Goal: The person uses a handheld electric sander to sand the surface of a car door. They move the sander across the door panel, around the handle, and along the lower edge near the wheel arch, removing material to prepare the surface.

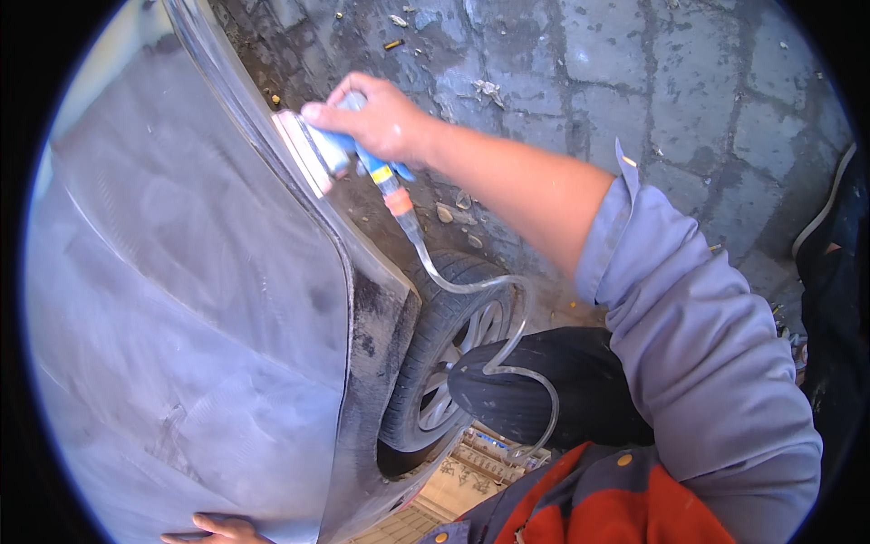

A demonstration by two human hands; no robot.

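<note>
Head view: A person holds a blue power sander [333, 154] to the edge of a dull grey car panel [217, 263], left of the wheel [440, 340]. The step appears to be sanding, probably best done with the pad [305, 154] flat to the surface, under light, even pressure, and with the clear hose [453, 288], which loops in front of the wheel, kept from snagging. The sander sits up and left of the wheel, within the grip of the right hand [385, 118], its thumb and fingers wrapped about the tool's body. Down and left of the wheel, well apart from the sander, the left hand [227, 530] rests at the panel, thumb and a finger spread; the rest is cropped from view.
</note>
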